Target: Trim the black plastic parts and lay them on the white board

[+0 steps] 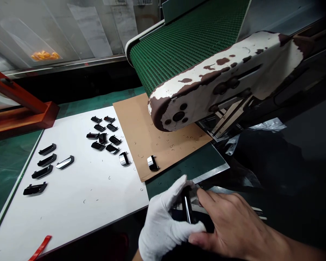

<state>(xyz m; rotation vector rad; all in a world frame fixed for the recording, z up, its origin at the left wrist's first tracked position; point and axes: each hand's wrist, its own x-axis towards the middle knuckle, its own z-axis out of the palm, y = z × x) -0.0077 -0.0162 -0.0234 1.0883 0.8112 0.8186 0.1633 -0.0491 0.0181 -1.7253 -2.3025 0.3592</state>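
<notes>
My left hand (165,221), in a white glove, grips a glossy black plastic part (188,206) between thumb and fingers, in front of the table's near edge. Close against it on the right is my bare right hand (230,217), its fingers curled toward the part and its thumb by the gloved thumb. What the right fingers hold, if anything, is hidden. A similar black part (152,163) lies on the brown cardboard (141,123), and another black part (124,158) rests on the white sheet (78,214) beside it.
Above the cardboard juts a green conveyor belt (190,40) with a chipped white side frame (206,79). Several black parts (99,137) lie grouped on the sheet, with more black parts (45,159) at left. A red strip (40,248) and an orange-brown frame (43,116) are also there.
</notes>
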